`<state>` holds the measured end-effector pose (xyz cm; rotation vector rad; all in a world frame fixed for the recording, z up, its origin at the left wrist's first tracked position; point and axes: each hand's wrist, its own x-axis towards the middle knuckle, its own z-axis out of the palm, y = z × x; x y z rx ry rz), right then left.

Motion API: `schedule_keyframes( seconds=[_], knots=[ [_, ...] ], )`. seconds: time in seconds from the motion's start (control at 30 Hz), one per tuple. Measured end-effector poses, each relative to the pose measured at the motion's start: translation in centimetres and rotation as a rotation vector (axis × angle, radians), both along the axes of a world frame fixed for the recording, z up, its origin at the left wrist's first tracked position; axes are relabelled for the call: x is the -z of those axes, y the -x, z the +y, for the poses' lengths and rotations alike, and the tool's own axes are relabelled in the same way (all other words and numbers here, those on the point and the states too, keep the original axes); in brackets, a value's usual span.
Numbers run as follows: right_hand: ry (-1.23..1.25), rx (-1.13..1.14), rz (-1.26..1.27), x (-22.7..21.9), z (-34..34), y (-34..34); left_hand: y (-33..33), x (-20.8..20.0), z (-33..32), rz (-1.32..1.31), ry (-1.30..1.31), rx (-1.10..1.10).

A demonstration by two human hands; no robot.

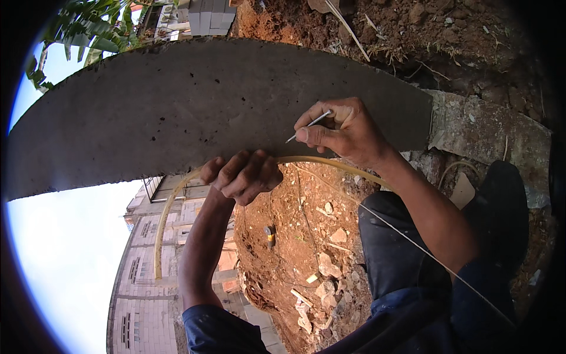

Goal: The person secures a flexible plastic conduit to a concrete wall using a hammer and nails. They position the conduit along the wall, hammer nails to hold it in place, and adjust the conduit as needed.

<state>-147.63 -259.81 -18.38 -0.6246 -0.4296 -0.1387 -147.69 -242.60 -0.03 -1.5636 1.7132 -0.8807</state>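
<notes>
The left hand (244, 177) is curled nearly into a fist over a yellowish translucent tube (160, 236), its fingers wrapped round it and set against the lower edge of a long grey cement face (177, 106). At the far left, bright sky (65, 248) fills the curved rim, with broad green leaves (88, 35) above it. The cement face stretches from here well to the right, dotted with small dark pits. Below it the tube's free end hangs before a building (147, 289) of pale blocks, and grey blocks (209, 17) sit above the face. From the left hand the tube runs on along the lower edge, then bends down towards the right forearm. Beneath, on reddish-brown soil (283, 271), lie a small black-and-yellow object (270, 233), too small to identify, and pale stones (328, 265). The right hand (339, 133) is closed in a pinch, thumb and fingers gripping a slim grey rod (317, 123), its pointed tip at the cement face, just above the tube. A thin pale string (413, 235) slants down past the dark-trousered knee (395, 242). Farther right, a rough pale slab (495, 130) lies beyond the end of the cement face
</notes>
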Motion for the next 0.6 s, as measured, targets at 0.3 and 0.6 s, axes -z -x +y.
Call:
schedule_keyframes(
  seconds=[0.3,0.6],
  knots=[
    [0.065,0.006,-0.038,-0.51,0.77,1.05,-0.25,-0.12,0.36,0.028,0.025,0.044],
    [0.117,0.042,-0.051,-0.46,0.98,0.93,0.06,-0.06,-0.23,0.015,0.014,-0.005]
  ],
)
